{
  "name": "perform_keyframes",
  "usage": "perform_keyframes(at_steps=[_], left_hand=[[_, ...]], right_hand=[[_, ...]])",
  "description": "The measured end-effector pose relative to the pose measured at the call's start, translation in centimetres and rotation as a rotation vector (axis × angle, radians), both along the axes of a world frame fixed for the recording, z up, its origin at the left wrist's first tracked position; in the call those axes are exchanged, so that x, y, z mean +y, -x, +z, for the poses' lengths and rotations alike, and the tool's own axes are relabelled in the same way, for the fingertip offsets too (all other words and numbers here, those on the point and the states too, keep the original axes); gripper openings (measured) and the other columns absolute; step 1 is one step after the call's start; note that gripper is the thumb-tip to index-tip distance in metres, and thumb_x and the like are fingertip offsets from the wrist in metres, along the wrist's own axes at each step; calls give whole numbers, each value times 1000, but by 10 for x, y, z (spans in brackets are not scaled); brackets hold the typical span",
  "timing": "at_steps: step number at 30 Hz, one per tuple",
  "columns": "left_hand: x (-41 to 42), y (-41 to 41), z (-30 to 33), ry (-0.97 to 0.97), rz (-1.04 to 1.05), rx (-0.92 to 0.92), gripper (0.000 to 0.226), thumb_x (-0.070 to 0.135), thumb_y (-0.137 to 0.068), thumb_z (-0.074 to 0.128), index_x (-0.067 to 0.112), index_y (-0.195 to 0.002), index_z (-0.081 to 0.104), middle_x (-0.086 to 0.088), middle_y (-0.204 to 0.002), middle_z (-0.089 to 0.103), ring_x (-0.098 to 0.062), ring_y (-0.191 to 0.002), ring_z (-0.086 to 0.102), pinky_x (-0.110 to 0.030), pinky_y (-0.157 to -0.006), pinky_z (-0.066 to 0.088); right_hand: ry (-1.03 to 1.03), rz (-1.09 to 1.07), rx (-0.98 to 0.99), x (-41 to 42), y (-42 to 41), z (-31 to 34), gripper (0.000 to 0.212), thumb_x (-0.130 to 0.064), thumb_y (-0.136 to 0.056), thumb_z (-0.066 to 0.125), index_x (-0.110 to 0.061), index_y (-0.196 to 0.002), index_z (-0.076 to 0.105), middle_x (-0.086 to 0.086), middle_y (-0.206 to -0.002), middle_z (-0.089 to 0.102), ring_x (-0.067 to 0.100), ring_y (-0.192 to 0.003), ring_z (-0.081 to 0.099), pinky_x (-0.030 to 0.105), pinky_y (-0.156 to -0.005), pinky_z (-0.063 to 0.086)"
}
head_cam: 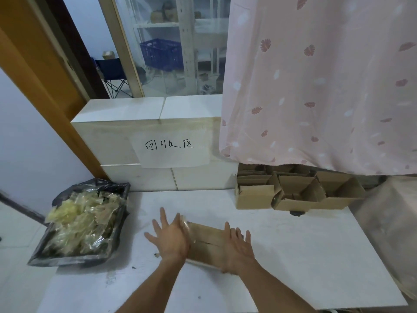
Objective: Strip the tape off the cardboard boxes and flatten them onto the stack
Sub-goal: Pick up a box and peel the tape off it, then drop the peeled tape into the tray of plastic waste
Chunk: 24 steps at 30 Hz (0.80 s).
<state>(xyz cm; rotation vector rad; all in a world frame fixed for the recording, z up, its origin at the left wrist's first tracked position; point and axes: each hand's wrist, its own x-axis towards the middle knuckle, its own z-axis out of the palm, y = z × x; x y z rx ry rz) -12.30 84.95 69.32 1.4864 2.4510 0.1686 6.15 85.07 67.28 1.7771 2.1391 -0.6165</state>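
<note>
Both hands are down on a cardboard box [206,243] lying on the white table [293,256]: the left hand [170,237] has its fingers spread straight against the box's nine o'clock end, where a bit of clear tape [186,224] seems to cling, though it is blurry there, and the right hand [237,247] lies flat and loose on its three o'clock end, gripping nothing. Up at two o'clock, against the wall under a pink curtain [316,86], sit several open boxes [297,193]. Off at nine o'clock a black-lined bin [117,224] holds crumpled tape scraps [83,220].
</note>
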Motion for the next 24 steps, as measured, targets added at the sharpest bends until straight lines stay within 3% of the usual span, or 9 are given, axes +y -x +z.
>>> perform_keyframes(at_steps=[4,9,17,24], left_hand=[[10,47,10,62,154,80,37,33,-102,34,38,-135,49,-6,-164,5,-42,-146,13,-72,-112,10],[1,45,10,144,258,10,47,39,-101,37,33,-148,34,-10,-165,-1,-46,-146,11,-71,-112,12],[-17,68,6,151,338,1,48,42,-103,28,31,-150,30,-12,-165,-4,-47,-147,4,-71,-111,8],[-31,92,3,164,435,20,39,30,-102,37,26,-141,43,-11,-164,4,-47,-146,9,-69,-113,11]], right_hand=[[3,-38,-76,-6,-22,3,131,-44,-69,81,-7,-154,-13,12,-157,13,32,-149,4,54,-121,0],[-19,-53,-173,-4,-23,16,125,-33,-72,82,-9,-155,-9,11,-158,10,35,-150,-4,58,-120,2],[-44,-110,-281,-11,-52,15,113,-19,-72,80,-14,-153,1,5,-155,14,39,-149,-4,61,-118,6],[-23,-198,-322,-14,-79,16,112,-15,-72,76,-14,-153,-1,6,-158,11,38,-149,-4,61,-118,5]])
